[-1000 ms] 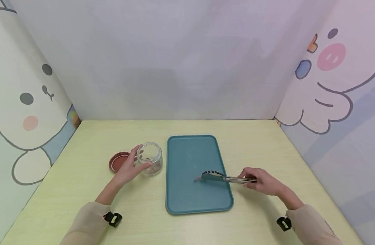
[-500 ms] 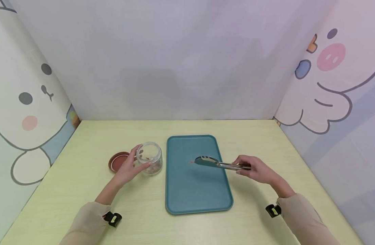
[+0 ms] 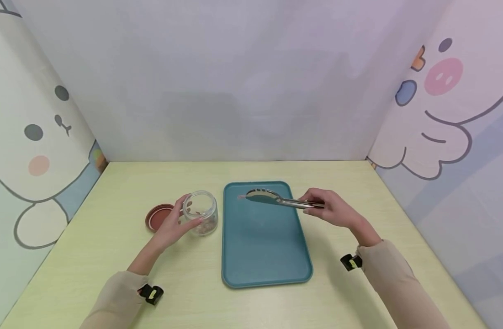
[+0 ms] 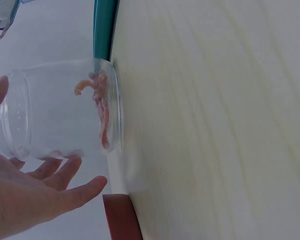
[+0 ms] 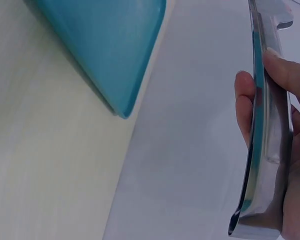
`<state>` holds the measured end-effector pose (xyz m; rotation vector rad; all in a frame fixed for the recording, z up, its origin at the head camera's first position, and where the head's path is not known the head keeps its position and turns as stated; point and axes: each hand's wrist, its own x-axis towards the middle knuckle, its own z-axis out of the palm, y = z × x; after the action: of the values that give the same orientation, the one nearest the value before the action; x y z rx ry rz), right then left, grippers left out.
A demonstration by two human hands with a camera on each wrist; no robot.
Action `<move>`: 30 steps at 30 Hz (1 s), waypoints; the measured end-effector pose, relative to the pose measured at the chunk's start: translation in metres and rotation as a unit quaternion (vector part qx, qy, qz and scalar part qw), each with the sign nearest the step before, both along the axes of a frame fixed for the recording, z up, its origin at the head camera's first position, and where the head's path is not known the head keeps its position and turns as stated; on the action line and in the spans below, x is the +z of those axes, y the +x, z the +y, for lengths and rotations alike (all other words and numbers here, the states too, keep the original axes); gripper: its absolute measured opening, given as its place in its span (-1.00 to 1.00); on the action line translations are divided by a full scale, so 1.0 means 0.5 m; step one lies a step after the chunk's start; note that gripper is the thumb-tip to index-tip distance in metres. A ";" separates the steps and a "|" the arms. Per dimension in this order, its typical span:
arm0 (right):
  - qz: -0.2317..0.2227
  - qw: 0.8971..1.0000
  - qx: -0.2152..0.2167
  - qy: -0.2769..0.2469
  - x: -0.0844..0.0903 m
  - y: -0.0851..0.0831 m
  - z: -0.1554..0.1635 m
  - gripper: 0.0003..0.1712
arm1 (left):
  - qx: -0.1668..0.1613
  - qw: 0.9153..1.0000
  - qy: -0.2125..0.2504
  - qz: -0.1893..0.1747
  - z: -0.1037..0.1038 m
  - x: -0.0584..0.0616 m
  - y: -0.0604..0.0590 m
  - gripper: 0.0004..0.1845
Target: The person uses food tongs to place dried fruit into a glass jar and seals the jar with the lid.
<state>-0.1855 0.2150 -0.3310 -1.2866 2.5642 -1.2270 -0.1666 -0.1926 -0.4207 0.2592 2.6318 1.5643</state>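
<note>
Small pink strip [image 3: 240, 197] at the tips of the metal tongs [image 3: 272, 199], held in the air above the upper-left part of the teal tray [image 3: 259, 251], apart from the tray surface. Right hand [image 3: 331, 208]: grip pinching the tongs' handle, thumb on one side, fingers on the other; tongs roughly level, tips pointing left. Left hand [image 3: 171, 230]: grip round the clear glass jar [image 3: 209, 220], thumb on the near side, other fingers behind. Jar upright, mouth uncovered, just left of the tray; pinkish strips [image 4: 101, 102] at its bottom, exact count unclear. Round red lid [image 3: 157, 218] lies left of the jar, partly behind the left hand. All on a pale wood-look tabletop [image 3: 337, 178]. Beige sleeves [image 3: 393, 278], each with a small black device [image 3: 352, 262] at the wrist. Pale backdrop [image 3: 235, 82] behind; cartoon animals printed at both sides.
</note>
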 end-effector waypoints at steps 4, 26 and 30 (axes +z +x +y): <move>0.007 1.000 0.003 0.002 0.017 -0.008 -0.017 -0.75 | -0.001 1.000 0.002 0.001 0.000 0.000 -0.002 -0.11; 0.028 0.999 0.018 0.022 0.027 -0.048 -0.108 -0.80 | -0.009 1.000 0.003 0.006 -0.004 -0.005 -0.002 -0.13; 0.028 0.999 0.009 0.031 -0.002 -0.069 -0.114 -0.80 | -0.008 1.000 0.000 0.004 -0.004 -0.006 -0.004 -0.11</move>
<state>-0.2202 0.1580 -0.3322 -1.3471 2.6010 -1.1154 -0.1685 -0.1947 -0.4236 0.2854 2.6285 1.5619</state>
